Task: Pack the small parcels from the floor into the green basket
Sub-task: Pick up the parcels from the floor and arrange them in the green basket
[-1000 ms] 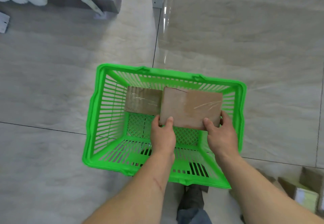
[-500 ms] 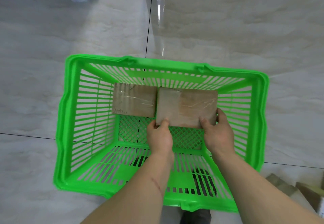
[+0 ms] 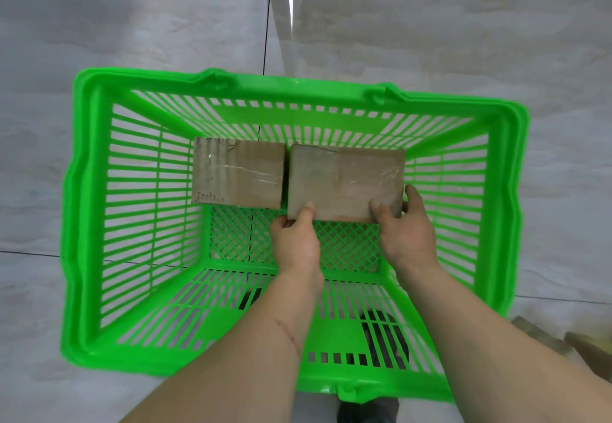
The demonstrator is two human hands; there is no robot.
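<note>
The green basket stands on the tiled floor right below me. A taped brown parcel lies against its far wall on the left. Beside it on the right is a second brown parcel, held low inside the basket. My left hand grips that parcel's near left corner, thumb on top. Its near right corner is gripped by my right hand. Whether this parcel touches the basket bottom is not visible.
More cardboard parcels lie on the floor at the lower right, outside the basket. My shoe shows under the basket's near rim. Grey floor tiles surround the basket.
Both hands have lowered the right parcel deeper into the basket, next to the left parcel. My head has come closer, so the basket fills more of the view.
</note>
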